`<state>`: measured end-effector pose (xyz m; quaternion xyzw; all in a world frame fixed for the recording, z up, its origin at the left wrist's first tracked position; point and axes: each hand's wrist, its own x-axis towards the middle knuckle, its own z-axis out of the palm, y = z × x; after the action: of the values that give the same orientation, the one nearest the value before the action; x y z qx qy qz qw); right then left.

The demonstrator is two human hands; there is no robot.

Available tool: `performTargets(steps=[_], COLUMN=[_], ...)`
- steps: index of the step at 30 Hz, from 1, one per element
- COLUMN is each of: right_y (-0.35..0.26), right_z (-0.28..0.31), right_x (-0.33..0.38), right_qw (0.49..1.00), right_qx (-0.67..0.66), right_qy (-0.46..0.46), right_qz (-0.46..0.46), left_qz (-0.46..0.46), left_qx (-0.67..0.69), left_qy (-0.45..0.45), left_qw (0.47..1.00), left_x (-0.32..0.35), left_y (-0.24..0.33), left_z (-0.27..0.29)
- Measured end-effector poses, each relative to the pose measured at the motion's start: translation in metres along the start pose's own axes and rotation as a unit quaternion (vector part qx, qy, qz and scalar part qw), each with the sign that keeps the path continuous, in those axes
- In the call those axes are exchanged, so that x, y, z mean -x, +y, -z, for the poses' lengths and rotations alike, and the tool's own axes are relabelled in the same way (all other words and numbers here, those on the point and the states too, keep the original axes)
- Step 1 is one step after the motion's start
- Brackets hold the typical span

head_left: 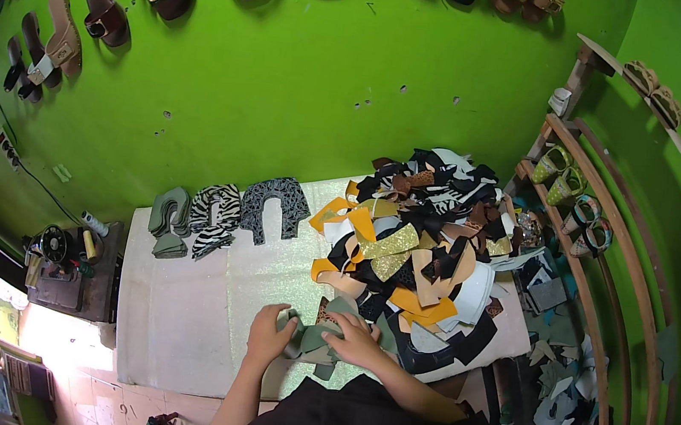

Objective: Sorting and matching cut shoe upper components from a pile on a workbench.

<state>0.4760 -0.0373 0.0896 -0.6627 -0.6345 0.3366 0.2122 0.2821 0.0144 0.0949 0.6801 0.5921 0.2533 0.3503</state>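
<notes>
Grey-green cut pieces (314, 336): held at the near edge of the white table (171, 319), just in front of the mixed heap.
Sorted so far: three small stacks are laid at the far left — grey-green (169, 220), zebra-striped (215, 215), dark patterned (274, 205).
Left to sort: a large heap of mixed pieces (417, 248), seemingly most of the work.
Left hand (268, 332): curled around the pieces' left end.
Right hand (355, 340): laid flat on top, fingers spread.
Look: thin, curved, matte, overlapping.
</notes>
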Motion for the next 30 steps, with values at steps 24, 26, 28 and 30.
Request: performTargets(steps=[24, 26, 28, 30], right_y=[0.15, 0.141, 0.124, 0.118], right_z=[0.055, 0.067, 0.078, 0.084], right_x=[0.015, 0.012, 0.011, 0.009], right_qw=[0.907, 0.899, 0.896, 0.885], right_qx=[0.056, 0.021, -0.003, -0.058], right_qy=[0.389, 0.413, 0.426, 0.453], right_qz=[-0.148, -0.145, -0.13, -0.086], left_qz=[-0.104, -0.141, -0.223, -0.251], left_qx=[0.165, 0.227, 0.243, 0.218], left_qy=[-0.033, -0.018, -0.004, -0.009], left_qw=[0.98, 0.963, 0.944, 0.943], left_x=[-0.156, -0.16, -0.166, -0.166], left_y=[0.055, 0.077, 0.114, 0.153], left_z=[-0.119, -0.111, -0.111, -0.116])
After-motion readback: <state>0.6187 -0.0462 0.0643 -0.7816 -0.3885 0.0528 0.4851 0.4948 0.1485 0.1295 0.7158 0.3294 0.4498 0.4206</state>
